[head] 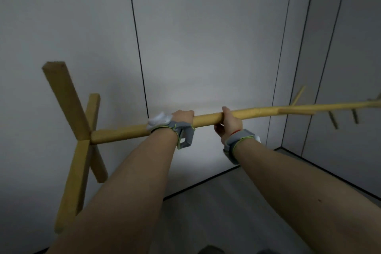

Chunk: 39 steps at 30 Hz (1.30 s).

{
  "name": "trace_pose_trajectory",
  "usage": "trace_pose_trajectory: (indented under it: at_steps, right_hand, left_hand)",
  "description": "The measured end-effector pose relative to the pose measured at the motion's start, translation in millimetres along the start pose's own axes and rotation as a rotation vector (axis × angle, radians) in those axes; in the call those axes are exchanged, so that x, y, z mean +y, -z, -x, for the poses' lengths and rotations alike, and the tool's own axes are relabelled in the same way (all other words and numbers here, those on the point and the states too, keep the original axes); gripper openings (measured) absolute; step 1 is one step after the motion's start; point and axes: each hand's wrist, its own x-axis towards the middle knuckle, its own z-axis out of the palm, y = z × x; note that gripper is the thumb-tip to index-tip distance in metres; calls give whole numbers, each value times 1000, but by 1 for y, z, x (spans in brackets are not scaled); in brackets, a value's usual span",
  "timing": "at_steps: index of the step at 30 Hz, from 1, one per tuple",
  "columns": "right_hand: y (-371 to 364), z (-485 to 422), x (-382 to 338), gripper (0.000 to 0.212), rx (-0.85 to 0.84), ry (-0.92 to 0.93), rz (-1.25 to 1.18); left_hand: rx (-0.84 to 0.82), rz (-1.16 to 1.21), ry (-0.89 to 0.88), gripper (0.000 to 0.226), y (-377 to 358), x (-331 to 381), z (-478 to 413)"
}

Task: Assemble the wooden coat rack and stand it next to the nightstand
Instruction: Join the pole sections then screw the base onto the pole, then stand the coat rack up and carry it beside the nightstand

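The wooden coat rack (208, 118) is held level in the air, its round pole running from left to right. Its cross-shaped base (72, 130) of flat wooden bars points left, and several pegs (333, 119) stick out near the right end, blurred. My left hand (182, 116) grips the pole from above near the middle. A little further right, my right hand (227, 123) is wrapped around the pole. Both wrists wear grey bands. The nightstand is not in view.
Grey wall panels (206, 37) with thin dark seams stand straight ahead and to the right, meeting in a corner. A strip of grey floor (237, 202) shows below my arms. The rack's peg end reaches close to the right wall.
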Motion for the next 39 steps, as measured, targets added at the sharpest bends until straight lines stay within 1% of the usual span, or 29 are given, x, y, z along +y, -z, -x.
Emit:
trace_pose_trajectory:
  at_steps: [2, 4, 6, 9, 12, 15, 17, 20, 22, 24, 26, 29, 30, 32, 35, 37, 39]
  right_hand:
    - [-4, 3, -24, 48, 10, 71, 26]
    - [-3, 5, -49, 55, 19, 152, 62]
    - [-4, 10, -73, 58, 25, 230, 110]
    - [-5, 16, -102, 57, 42, 349, 246]
    - [-9, 20, -120, 52, 48, 423, 387]
    - [-12, 19, -135, 50, 9, 472, 511]
    - [-10, 2, -146, 50, 5, 494, 598]
    - [-13, -16, -153, 54, -76, 538, 724]
    - [-15, -27, -156, 59, -134, 585, 853]
    - [-10, -60, -162, 58, -169, 581, 929]
    - [-6, -91, -169, 55, -235, 515, 1000]
    - [-10, -135, -189, 34, -352, 398, 1061]
    - [-13, -147, -200, 32, -365, 383, 1058]
    - [-20, -164, -222, 36, -353, 387, 1007]
    - [-47, -181, -270, 40, -264, 505, 934]
    - [-75, -187, -306, 43, -164, 621, 977]
    - [-101, -190, -337, 41, -87, 699, 1038]
  left_hand:
    - [23, 64, -87, 28, 9, -16, 10]
    - [34, 159, -126, 37, 9, -27, 18]
    - [44, 240, -132, 41, 4, -33, 24]
    - [33, 317, -140, 37, -8, -27, 20]
    - [12, 265, -159, 34, -7, -1, 9]
    - [51, 287, -206, 37, 12, 37, -10]
    - [95, 327, -237, 41, 27, 73, -39]
    - [198, 353, -189, 44, 41, 105, -67]
    - [250, 370, -131, 44, 43, 115, -85]
    - [230, 371, -109, 48, 36, 130, -119]
    - [179, 405, -101, 50, 26, 138, -152]
    - [99, 498, -94, 50, 18, 144, -205]
    - [83, 536, -93, 49, 19, 146, -224]
    - [57, 582, -110, 49, 28, 150, -248]
    - [15, 625, -177, 49, 58, 155, -277]
    - [-29, 647, -210, 47, 88, 154, -295]
    - [-50, 680, -230, 43, 127, 152, -307]
